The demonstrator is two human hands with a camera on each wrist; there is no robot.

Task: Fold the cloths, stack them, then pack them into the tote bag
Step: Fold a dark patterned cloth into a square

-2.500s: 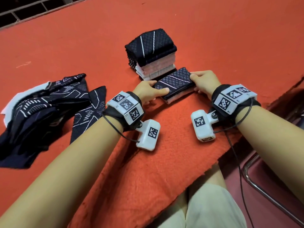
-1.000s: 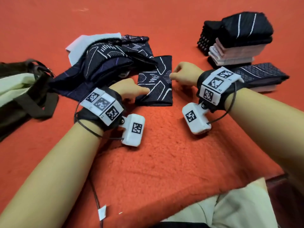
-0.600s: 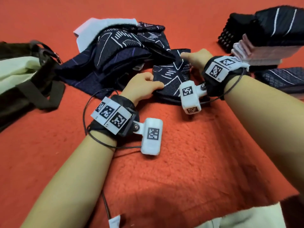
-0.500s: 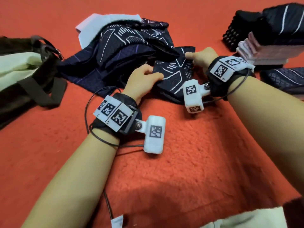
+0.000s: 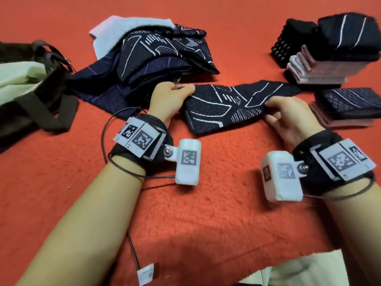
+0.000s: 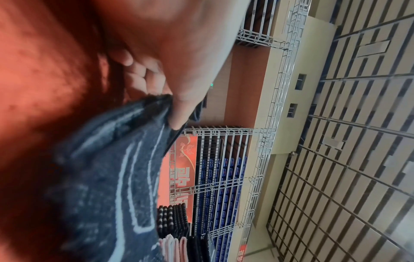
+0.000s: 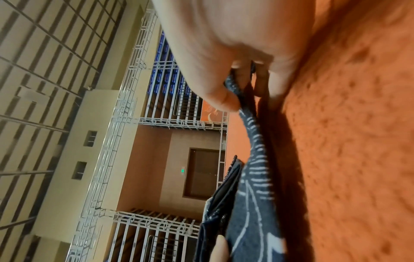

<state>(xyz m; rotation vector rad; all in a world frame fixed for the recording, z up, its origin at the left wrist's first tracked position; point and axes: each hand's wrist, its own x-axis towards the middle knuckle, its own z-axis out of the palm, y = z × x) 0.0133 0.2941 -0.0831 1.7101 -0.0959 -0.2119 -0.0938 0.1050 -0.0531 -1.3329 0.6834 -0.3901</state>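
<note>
A dark navy cloth with white line patterns is stretched between my two hands just above the red surface. My left hand pinches its left end, thumb over curled fingers on the cloth. My right hand pinches the right end; thumb and fingers clamp the cloth's edge. A heap of unfolded dark cloths lies behind my left hand. A tall stack of folded cloths and a small folded pile stand at the right. The tote bag lies at the far left.
The red fleece surface spreads in front of my hands, its near edge at the bottom. A white cloth pokes out behind the heap. Cables run from both wrist cameras over the surface.
Both hands left the small folded pile, reached to the heap and took hold of the patterned cloth. They have pulled it out to the right and spread it between them.
</note>
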